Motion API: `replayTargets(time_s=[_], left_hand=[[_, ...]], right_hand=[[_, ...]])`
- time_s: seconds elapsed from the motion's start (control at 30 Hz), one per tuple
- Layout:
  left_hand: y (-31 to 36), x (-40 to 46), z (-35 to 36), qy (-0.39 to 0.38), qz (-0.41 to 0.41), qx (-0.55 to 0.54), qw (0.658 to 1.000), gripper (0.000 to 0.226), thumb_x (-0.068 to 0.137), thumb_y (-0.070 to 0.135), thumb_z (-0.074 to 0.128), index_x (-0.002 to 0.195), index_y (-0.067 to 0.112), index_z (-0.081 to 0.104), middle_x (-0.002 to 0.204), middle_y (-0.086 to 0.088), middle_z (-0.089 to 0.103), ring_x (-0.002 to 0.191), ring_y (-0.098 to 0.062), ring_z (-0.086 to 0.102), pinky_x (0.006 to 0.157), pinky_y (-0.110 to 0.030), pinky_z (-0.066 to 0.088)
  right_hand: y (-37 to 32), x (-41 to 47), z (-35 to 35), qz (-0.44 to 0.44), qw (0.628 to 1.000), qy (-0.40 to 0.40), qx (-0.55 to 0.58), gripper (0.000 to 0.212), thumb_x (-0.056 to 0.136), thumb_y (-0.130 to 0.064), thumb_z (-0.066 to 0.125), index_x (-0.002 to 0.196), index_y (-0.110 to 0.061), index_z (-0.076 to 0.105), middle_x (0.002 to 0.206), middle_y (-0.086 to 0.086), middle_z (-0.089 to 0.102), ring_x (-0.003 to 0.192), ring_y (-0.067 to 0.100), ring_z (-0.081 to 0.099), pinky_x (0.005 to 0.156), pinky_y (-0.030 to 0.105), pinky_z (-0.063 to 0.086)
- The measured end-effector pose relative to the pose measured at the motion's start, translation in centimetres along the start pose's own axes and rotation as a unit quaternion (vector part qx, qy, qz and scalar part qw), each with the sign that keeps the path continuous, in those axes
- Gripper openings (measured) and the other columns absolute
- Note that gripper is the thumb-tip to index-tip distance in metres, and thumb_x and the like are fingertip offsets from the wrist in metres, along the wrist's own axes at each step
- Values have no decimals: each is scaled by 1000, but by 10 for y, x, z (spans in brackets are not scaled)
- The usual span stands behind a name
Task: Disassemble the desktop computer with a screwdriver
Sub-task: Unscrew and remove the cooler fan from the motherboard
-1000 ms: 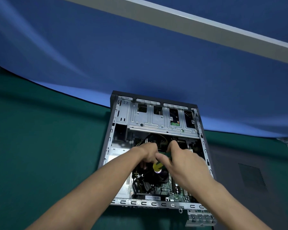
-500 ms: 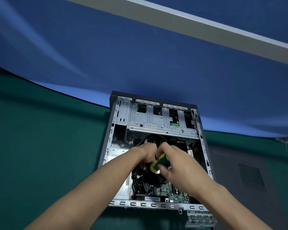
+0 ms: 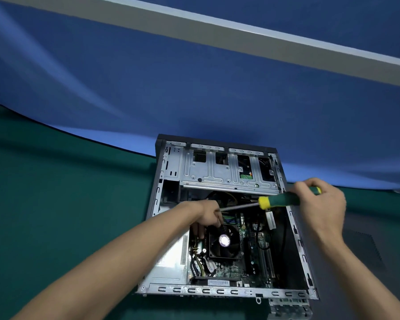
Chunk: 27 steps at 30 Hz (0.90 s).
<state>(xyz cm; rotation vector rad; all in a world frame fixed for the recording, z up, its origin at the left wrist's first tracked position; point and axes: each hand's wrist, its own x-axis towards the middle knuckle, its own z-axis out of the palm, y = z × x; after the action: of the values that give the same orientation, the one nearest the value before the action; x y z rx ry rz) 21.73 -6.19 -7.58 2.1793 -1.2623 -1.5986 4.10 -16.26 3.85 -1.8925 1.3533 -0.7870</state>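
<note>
An open desktop computer case [image 3: 157, 185] lies on its side on a green mat, with its motherboard, black CPU fan [image 3: 224, 241] and silver drive cage [image 3: 226, 172] exposed. My right hand [image 3: 321, 204] grips the green-and-yellow handle of a screwdriver [image 3: 280, 199] above the case's right edge. The shaft lies almost level and points left toward my left hand [image 3: 208, 215]. That hand reaches down inside the case beside the fan's upper left corner, fingers curled. What they hold, if anything, is hidden.
A dark grey side panel [image 3: 360, 250] lies flat on the green mat [image 3: 56, 204] to the right of the case. A loose silver bracket [image 3: 289, 308] sits at the case's near right corner. A blue cloth [image 3: 194, 88] hangs behind.
My right hand has lifted the screwdriver out of the case and swung it up and to the right, exposing the fan. My left hand stays inside the case.
</note>
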Motion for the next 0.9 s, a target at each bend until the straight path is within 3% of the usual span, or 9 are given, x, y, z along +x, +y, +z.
replayTargets(time_s=[0.07,0.17,0.33,0.5,0.67,0.77,0.9], left_hand=[[-2,-4,-4,49,18,57,997,27,94,22,53,118,14,63,126,-3,59,74,-20,67,77,-34,57],[-6,-12,0,108,37,98,989,24,94,25,52,108,15,70,116,1,66,98,-18,63,89,-34,50],[-13,-22,14,220,10,166,961,24,91,26,50,87,15,70,90,-6,70,86,-25,64,78,-33,50],[-10,-18,22,282,-24,241,928,20,91,13,46,85,10,66,87,-11,67,81,-32,63,69,-34,47],[-9,-17,22,300,-38,256,918,17,90,9,45,79,13,58,86,-10,66,79,-32,62,64,-34,42],[-8,-16,20,301,-38,237,923,19,89,9,44,76,12,57,83,-10,65,77,-32,63,66,-35,47],[-8,-15,19,282,-54,249,925,18,89,14,45,84,11,62,91,-12,66,84,-32,63,72,-36,47]], right_hand=[[3,6,8,61,994,20,86,20,62,-35,57,55,-17,62,46,-10,45,46,6,36,43,17,31],[9,9,34,164,972,16,165,18,72,-27,61,58,-16,60,54,-3,47,54,14,38,49,27,29],[8,3,82,199,960,-53,188,17,79,-29,61,66,-17,61,58,0,53,54,14,44,48,28,30],[8,9,111,189,958,-127,172,16,82,-32,62,80,-17,61,71,3,61,60,15,51,50,27,36],[15,17,115,221,922,-254,192,39,87,-38,65,106,-5,57,58,3,58,39,8,44,39,19,36],[12,23,115,233,920,-257,184,52,82,-44,69,107,1,60,60,7,62,37,10,48,38,20,41],[11,22,115,204,943,-240,111,65,80,-45,70,120,-6,39,72,7,63,49,16,54,45,25,44]])
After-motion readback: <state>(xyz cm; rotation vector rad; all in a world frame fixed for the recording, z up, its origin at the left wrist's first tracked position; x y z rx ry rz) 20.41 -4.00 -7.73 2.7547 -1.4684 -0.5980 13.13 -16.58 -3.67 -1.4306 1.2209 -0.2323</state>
